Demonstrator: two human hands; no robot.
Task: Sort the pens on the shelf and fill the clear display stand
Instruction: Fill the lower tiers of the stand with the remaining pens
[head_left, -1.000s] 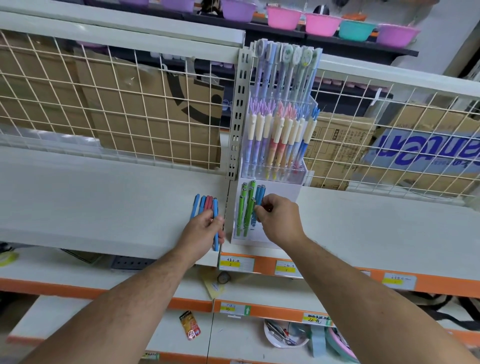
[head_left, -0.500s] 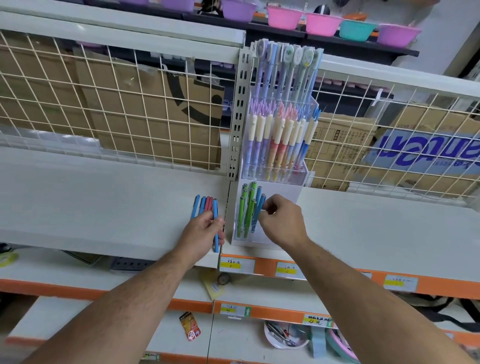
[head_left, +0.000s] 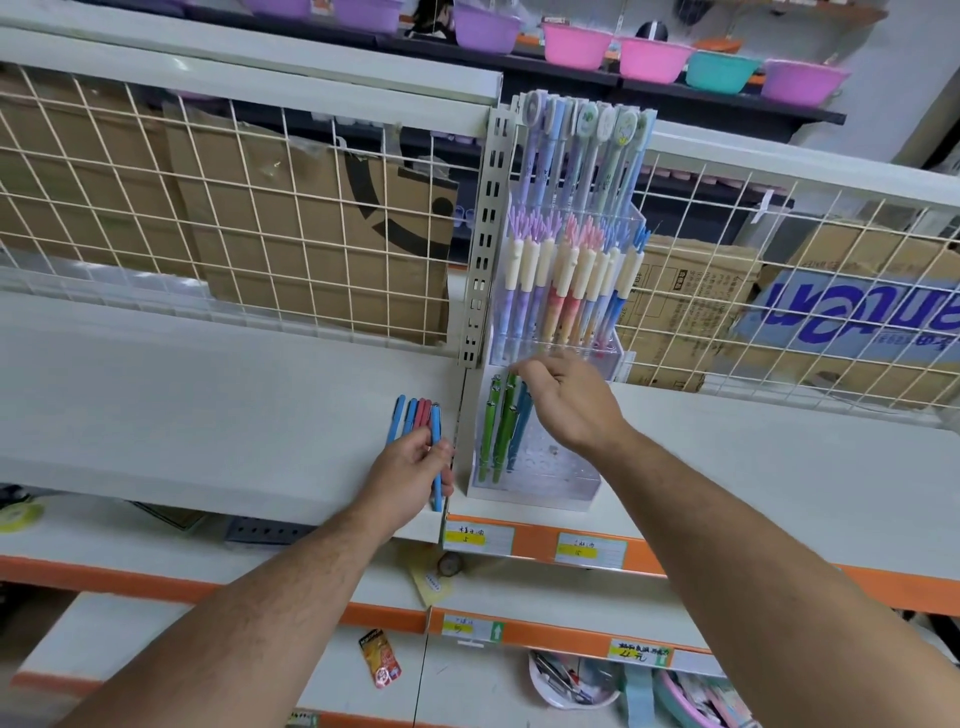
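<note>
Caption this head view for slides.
Left hand grips blue and red pens; right hand reaches green pens in tiered clear display stand.

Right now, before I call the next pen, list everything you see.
display stand: one, clear, tiered, on the white shelf.
green pens: two or three, front tier of the stand.
blue pen: at least one, front tier, right of the green.
cream-capped pens: a row, purple, pink and blue, middle tier.
tall pens: a row, pastel, back tier.
loose pens: about five, blue and red, left of the stand.
basins: several, purple, pink, teal, top shelf.
cardboard boxes: several, brown, behind the shelf.
left hand: grips the loose pens.
right hand: fingertips at the green pens' tops.
</note>
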